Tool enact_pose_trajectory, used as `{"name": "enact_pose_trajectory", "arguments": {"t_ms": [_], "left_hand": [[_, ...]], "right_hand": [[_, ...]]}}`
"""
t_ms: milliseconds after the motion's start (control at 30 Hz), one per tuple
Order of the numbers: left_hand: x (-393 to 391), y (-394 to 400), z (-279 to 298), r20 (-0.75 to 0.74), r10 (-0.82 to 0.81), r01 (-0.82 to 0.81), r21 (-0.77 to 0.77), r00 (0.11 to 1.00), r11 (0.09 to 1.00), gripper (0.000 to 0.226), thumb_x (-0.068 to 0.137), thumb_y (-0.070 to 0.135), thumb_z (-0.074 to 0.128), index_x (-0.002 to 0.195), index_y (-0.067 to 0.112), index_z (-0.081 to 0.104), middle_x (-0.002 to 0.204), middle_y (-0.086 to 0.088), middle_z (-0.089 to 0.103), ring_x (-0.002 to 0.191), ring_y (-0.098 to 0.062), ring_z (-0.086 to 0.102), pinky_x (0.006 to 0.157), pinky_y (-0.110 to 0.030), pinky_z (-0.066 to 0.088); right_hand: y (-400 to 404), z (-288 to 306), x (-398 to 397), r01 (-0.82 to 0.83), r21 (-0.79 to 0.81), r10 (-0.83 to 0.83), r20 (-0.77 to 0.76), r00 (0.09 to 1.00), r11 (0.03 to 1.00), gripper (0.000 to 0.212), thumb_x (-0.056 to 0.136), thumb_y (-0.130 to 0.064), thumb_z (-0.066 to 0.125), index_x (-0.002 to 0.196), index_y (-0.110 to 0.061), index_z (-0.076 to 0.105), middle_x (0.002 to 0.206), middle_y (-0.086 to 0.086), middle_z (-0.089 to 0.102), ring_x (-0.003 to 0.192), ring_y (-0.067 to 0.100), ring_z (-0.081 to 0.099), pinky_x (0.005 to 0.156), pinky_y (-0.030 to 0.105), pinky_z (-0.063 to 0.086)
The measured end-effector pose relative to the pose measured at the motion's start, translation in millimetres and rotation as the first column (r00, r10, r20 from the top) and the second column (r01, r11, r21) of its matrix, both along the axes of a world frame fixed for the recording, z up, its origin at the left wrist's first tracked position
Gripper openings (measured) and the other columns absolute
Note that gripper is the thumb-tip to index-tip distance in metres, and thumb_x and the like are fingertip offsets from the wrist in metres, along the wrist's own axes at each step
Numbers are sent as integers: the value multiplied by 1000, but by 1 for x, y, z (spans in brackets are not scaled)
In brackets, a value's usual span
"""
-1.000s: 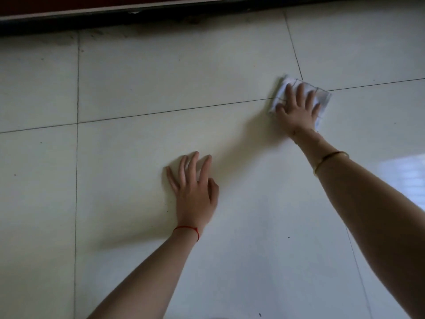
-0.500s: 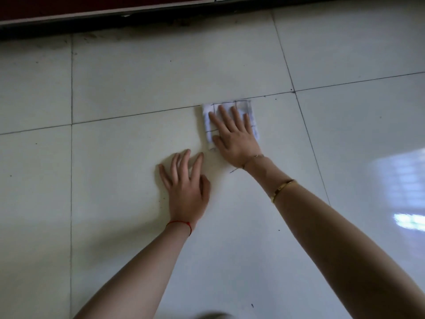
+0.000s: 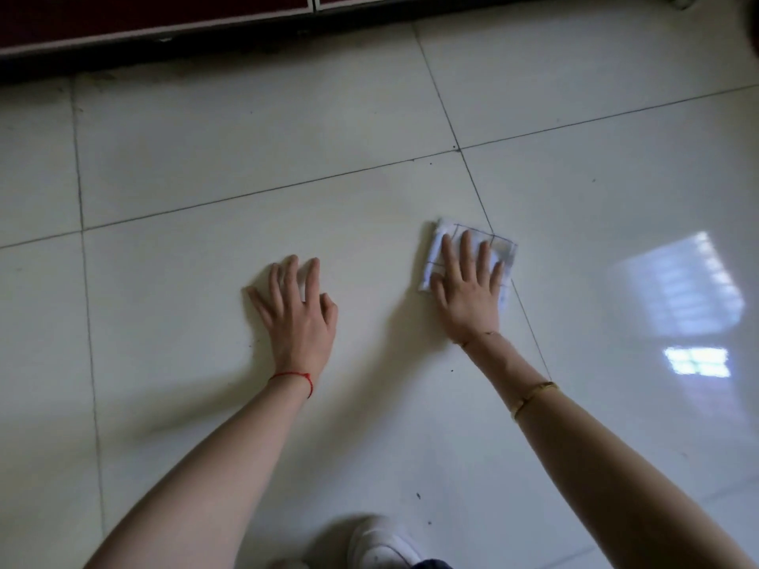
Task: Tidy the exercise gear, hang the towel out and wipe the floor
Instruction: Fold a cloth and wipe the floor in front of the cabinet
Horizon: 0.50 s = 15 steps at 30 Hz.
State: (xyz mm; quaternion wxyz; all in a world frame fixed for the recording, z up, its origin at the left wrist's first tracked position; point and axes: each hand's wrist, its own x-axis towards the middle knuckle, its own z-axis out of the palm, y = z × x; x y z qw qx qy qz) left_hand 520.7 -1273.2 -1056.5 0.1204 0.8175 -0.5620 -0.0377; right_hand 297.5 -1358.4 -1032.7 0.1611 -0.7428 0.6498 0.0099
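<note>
Home: tile floor (image 3: 287, 129), cabinet base (image 3: 156, 18).

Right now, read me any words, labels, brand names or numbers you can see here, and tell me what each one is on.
There is no text to read.
The folded cloth under the right hand shows only thin grid lines, no lettering.
The white shoe at the bottom edge shows no legible mark; it is partly cut off.
The floor tiles, the dark red cabinet base and both wristbands carry no writing.
</note>
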Motion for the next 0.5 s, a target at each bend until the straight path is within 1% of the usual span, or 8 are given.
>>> {"name": "enact_pose_trajectory", "arguments": {"t_ms": [67,133,200,267,367,433,500], "left_hand": [[-2,0,-2,-4,1,-1,21,1000,1000,50,92,24,42,141,18,46,150,-13,40,142,-38,31,112,-69,17],[-4,1,-3,-14,7,-7,26,1000,1000,50,92,23,41,142,18,45,151,-12,38,143,-38,29,112,-69,18],[-6,2,-2,-28,17,-16,5,999,1000,48,93,20,44,142,19,45,151,-11,39,142,-36,31,112,-68,19],[-10,4,0,-62,16,-17,-27,998,999,48,93,15,47,141,20,46,150,-10,40,141,-34,32,112,-65,19],[-19,7,3,-110,-16,12,-40,994,999,50,90,16,42,140,20,47,150,-10,40,140,-34,32,113,-64,18],[-25,7,4,-122,-33,29,-33,992,999,52,89,19,37,140,19,47,149,-11,40,139,-35,33,112,-65,19],[-29,4,5,-123,-42,39,-27,991,999,51,90,19,38,140,19,47,150,-11,40,140,-35,32,112,-65,18]], "right_hand": [[32,3,14,-109,8,108,35,994,994,66,92,-46,21,154,-28,5,162,4,-2,148,30,-11,118,53,-5],[65,4,28,-194,-8,194,68,979,981,64,96,-41,29,154,-27,8,162,3,-1,148,29,-11,118,54,-3],[93,3,33,-243,-31,245,86,966,969,62,97,-40,32,154,-26,12,162,2,2,148,30,-9,118,54,-1],[110,2,27,-259,-44,262,86,961,965,60,98,-40,31,154,-26,13,162,1,4,148,29,-9,119,53,0],[119,3,2,-212,-52,215,75,974,976,61,97,-39,33,153,-27,13,162,-1,4,149,26,-8,119,52,1],[118,5,-17,-144,-35,145,50,988,989,62,96,-41,30,154,-29,10,162,-2,2,149,25,-9,120,50,-1],[111,5,-38,-40,-1,40,10,999,999,64,95,-44,25,154,-29,6,162,-2,-2,148,24,-12,119,49,-4]]}}
